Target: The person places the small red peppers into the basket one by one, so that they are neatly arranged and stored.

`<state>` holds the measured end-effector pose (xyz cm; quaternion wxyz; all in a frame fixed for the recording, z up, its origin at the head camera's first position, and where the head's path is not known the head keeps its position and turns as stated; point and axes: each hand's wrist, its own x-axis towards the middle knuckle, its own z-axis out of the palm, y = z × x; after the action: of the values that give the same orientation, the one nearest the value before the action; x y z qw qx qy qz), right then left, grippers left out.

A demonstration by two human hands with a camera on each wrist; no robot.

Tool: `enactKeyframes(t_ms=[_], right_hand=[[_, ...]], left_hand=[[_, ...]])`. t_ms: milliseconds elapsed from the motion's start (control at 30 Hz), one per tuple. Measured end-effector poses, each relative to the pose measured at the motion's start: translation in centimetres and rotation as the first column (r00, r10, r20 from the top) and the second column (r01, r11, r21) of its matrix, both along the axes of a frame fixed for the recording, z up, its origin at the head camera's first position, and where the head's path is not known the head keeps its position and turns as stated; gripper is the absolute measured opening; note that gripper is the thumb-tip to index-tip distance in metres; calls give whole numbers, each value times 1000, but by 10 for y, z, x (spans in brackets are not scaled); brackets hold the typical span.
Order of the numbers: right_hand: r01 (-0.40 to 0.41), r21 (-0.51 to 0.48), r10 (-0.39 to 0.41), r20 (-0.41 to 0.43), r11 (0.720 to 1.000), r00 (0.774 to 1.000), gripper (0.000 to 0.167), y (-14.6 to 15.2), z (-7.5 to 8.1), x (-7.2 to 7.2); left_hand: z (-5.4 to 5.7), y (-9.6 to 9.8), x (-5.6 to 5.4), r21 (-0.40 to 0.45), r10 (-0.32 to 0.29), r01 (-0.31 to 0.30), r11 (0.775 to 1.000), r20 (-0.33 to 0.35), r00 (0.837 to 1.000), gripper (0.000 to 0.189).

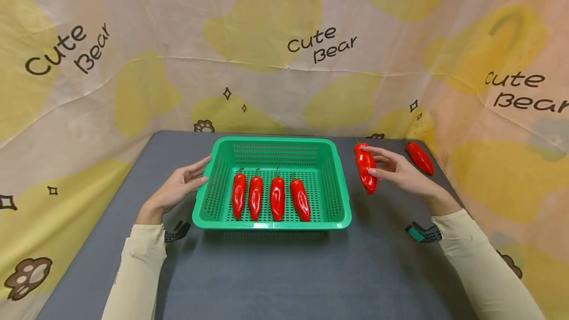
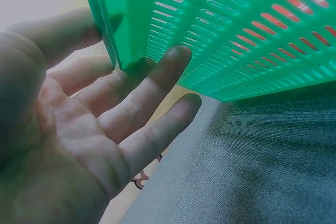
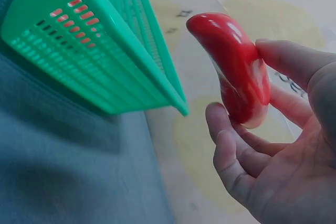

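In the head view a green plastic basket (image 1: 271,225) stands on the table with several red peppers in it, lined up side by side, one of them a pepper (image 1: 277,199) near the middle. My left hand (image 1: 180,186) is at the basket's left rim. Its thumb meets the rim, and the loosely straight fingers (image 2: 157,85) spread along the outside wall. To the right of the basket, my right hand (image 1: 395,169) pinches a glossy red pepper (image 1: 365,168) between thumb and fingers, stem up and above the table. The right wrist view shows this pepper (image 3: 233,66) at the fingertips.
Another red pepper (image 1: 420,158) lies at the table's right edge, behind my right hand. A patterned cloth (image 1: 266,98) hangs around the back and sides of the grey table (image 1: 284,275). Straps with a device (image 1: 423,232) hang below both wrists.
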<state>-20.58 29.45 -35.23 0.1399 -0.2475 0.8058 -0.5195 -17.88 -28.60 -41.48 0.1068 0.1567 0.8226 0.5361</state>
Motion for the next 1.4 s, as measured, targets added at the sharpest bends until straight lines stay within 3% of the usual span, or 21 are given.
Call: enactKeyframes(t_ms=[267,667,1033,1233,1400], right_hand=[[-25,42,28,-84,999,996,59,-31,-6,-2],[-50,156,78,-178,986,981,57,-74,-12,-3],[-56,218,106,-222,974,969,55,-90,-18,-4],[-100,212,157,-272,972,949,55,-96,-22,-7],[-76,254,159,-323,964,933,56,-100,-25,-8]], left_hand=[[0,1,0,-22,1,-1,1000,1,1000,66],[1,1,-1,10,0,0,1000,8,1000,66],[2,1,0,19,1,-1,1000,5,1000,66],[2,1,-1,21,8,-8,1000,14,1000,66],[2,1,-1,21,4,-4,1000,17,1000,66]])
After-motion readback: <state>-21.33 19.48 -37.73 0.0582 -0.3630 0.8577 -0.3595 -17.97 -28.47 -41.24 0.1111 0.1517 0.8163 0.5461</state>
